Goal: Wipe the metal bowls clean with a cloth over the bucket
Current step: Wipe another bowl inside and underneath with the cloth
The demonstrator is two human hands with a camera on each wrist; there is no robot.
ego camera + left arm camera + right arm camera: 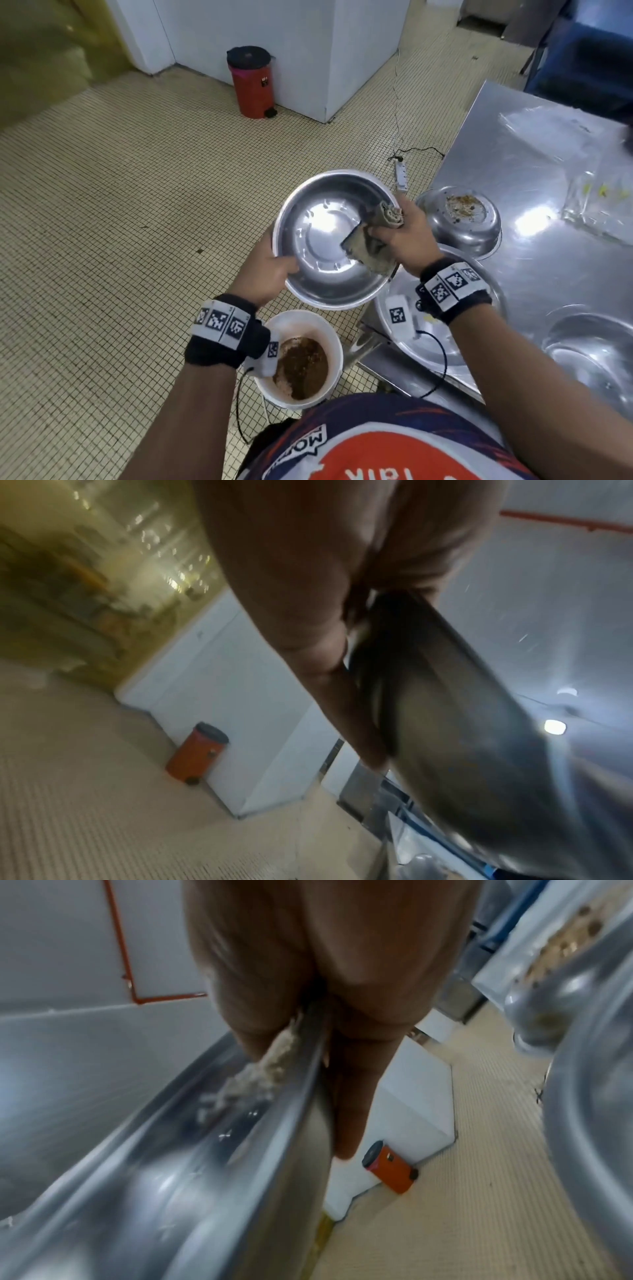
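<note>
From the head view I count four metal bowls: my left hand (265,270) grips one bowl (329,240) tilted above the white bucket (330,342), my right hand (406,236) clutches the cloth (371,248) against its inside, and three others sit on the bench (534,164), two partly hidden or cut off. The left wrist view is blurred, showing only fingers (342,710) behind the bowl's rim. The right wrist view shows the cloth (270,1061) poking from my fingers (356,1096) on the rim.
</note>
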